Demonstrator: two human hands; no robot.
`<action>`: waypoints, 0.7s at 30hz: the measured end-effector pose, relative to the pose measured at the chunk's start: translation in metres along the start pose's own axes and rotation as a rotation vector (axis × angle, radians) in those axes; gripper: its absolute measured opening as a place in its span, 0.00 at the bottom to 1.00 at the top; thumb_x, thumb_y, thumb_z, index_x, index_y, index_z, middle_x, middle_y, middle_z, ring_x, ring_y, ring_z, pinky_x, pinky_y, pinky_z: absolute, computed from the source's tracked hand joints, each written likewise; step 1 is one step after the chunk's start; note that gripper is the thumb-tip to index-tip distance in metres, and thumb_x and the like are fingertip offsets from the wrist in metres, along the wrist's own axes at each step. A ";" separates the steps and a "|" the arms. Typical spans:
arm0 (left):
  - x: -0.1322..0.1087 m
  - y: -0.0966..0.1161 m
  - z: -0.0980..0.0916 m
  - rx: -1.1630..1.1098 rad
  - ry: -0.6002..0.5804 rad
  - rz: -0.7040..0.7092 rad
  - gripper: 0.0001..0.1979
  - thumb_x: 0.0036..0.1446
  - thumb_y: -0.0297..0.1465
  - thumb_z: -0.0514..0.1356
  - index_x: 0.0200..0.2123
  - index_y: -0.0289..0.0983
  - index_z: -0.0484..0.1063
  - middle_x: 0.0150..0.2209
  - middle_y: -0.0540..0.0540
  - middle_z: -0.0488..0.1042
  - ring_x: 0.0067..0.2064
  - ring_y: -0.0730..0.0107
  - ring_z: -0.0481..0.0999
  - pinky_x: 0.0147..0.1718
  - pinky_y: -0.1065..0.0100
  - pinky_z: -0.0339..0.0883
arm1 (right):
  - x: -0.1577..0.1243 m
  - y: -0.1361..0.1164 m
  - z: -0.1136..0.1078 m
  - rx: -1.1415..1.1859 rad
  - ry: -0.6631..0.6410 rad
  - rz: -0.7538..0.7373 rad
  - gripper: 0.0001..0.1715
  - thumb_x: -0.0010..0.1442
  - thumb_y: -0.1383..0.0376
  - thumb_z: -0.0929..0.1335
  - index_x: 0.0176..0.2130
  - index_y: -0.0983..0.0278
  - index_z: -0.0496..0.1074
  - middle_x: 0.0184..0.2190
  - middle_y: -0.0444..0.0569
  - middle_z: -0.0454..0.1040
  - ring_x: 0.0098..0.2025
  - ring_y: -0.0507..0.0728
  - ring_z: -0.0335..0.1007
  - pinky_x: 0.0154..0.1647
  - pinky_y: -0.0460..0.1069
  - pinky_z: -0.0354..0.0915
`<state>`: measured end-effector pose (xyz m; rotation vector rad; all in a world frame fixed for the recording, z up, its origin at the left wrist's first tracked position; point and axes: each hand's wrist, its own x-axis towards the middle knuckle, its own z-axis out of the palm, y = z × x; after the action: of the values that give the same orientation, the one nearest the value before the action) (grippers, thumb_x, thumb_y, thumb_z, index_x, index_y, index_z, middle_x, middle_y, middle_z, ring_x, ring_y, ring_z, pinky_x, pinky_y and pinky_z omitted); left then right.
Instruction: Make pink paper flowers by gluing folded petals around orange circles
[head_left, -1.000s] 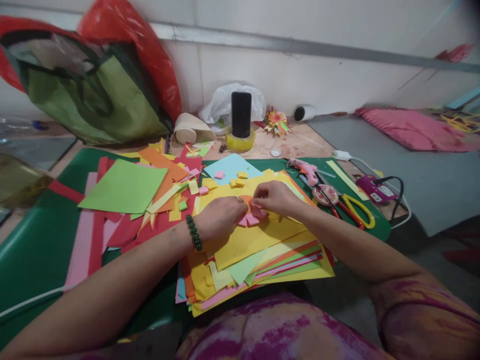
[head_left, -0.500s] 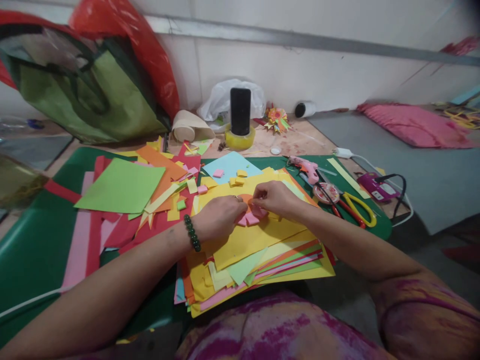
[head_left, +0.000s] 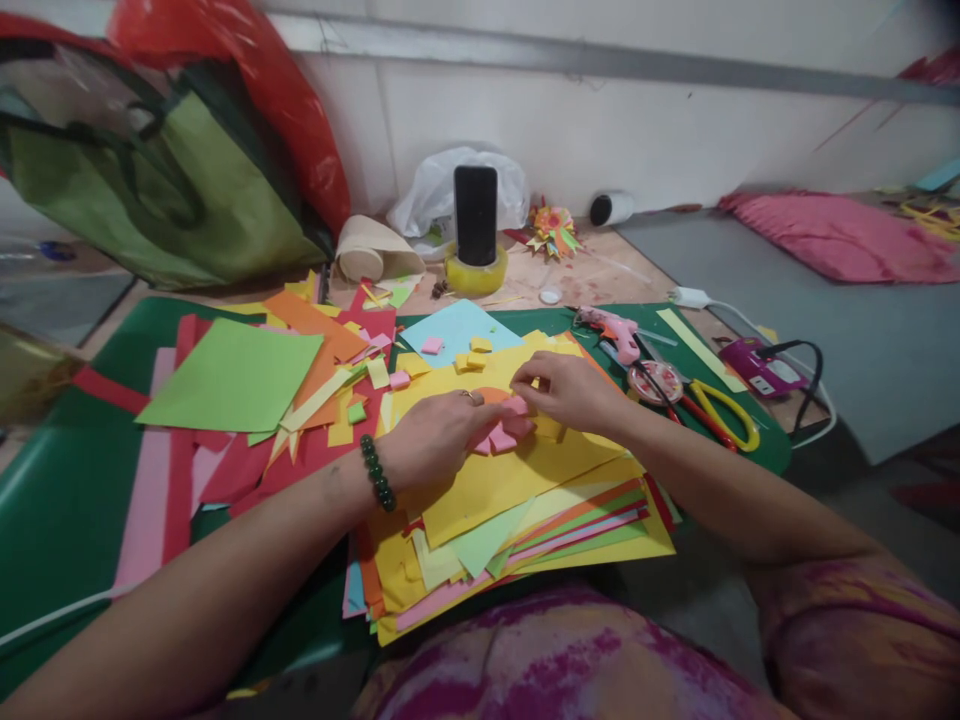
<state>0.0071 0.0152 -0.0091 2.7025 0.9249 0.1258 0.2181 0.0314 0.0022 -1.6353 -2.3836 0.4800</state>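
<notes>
— Two grips to report. State of each?
— Right hand (head_left: 570,390): thumb and forefinger closed in a pinch on one small pink folded paper piece (head_left: 516,405). Left hand (head_left: 439,437): fingers curled down over the cluster of pink folded paper pieces (head_left: 501,438). Whether it grips or only presses cannot be determined.
— Location of the held piece?
— Between the two hands, at the near edge of the orange paper disc (head_left: 491,396), on the stack of yellow and mixed-colour paper sheets (head_left: 517,480). It lies left of the right hand and right of the left hand, touching the cluster. The right hand is on it; the left hand is just beside it.
— Long axis?
— Too small to tell.
— Surroundings?
— Right of the stack: yellow-handled scissors (head_left: 724,415) and a pink glue gun (head_left: 613,330), both apart from the hands. Left: a light green square paper sheet (head_left: 232,378). Far: a black phone (head_left: 475,215) upright in a yellow tape roll (head_left: 475,272).
— Hidden?
— The left fingertips are under the hand, and the disc is mostly covered.
</notes>
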 end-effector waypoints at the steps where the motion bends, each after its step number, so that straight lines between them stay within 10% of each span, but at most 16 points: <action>1: 0.000 0.000 0.000 0.011 -0.006 -0.008 0.22 0.59 0.23 0.54 0.56 0.41 0.65 0.41 0.44 0.75 0.42 0.63 0.74 0.37 0.66 0.67 | -0.002 0.003 0.000 0.006 0.004 -0.012 0.12 0.59 0.68 0.65 0.38 0.63 0.79 0.37 0.49 0.78 0.34 0.53 0.71 0.35 0.46 0.61; 21: 0.009 0.010 -0.004 0.053 -0.102 -0.051 0.20 0.58 0.20 0.53 0.52 0.40 0.70 0.37 0.45 0.69 0.36 0.66 0.67 0.32 0.67 0.60 | -0.017 0.018 0.014 0.103 -0.005 -0.206 0.11 0.63 0.66 0.67 0.39 0.66 0.80 0.35 0.53 0.76 0.36 0.55 0.73 0.37 0.47 0.66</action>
<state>0.0195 0.0138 -0.0024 2.7022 0.9781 -0.0472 0.2349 0.0193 -0.0171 -1.3302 -2.4520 0.5580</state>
